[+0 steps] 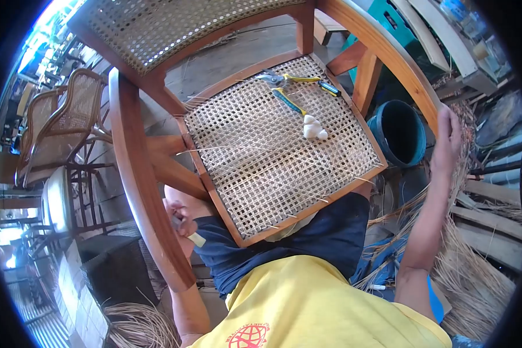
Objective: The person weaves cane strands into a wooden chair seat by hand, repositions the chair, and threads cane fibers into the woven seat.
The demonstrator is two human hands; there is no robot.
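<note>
"Where is the chair?"

"The reddish-brown wooden chair with a woven cane seat (255, 162) stands in front of the person, its near seat edge over the lap and its cane backrest (168, 35) at the far side. Thin pale strands stick out along the seat's edges."

"And the left hand (181, 219)?"

"It's beside the chair's left arm, near the thigh. Its grip is closed, fingers curled round a small object with a flat, pale yellow end (197, 239). I can't tell what the covered part looks like."

"The right hand (448, 130)?"

"Against the outer side of the chair's right arm (414, 69), near the front end. I can't tell how far open that grip is; no separate tool shows in it."

"What lies on the seat?"

"Toward the far right, metal shears with yellow-and-teal handles (287, 98), handles spread. A small yellow-and-dark tool (329, 88) is just beside the end of the upper handle, and a cluster of off-white lumps (314, 127) sits by the end of the lower one."

"Anything around it?"

"A round teal bucket (397, 133) to the right of the seat, and a heap of long, straw-coloured strands (475, 278) farther down that side."
</note>
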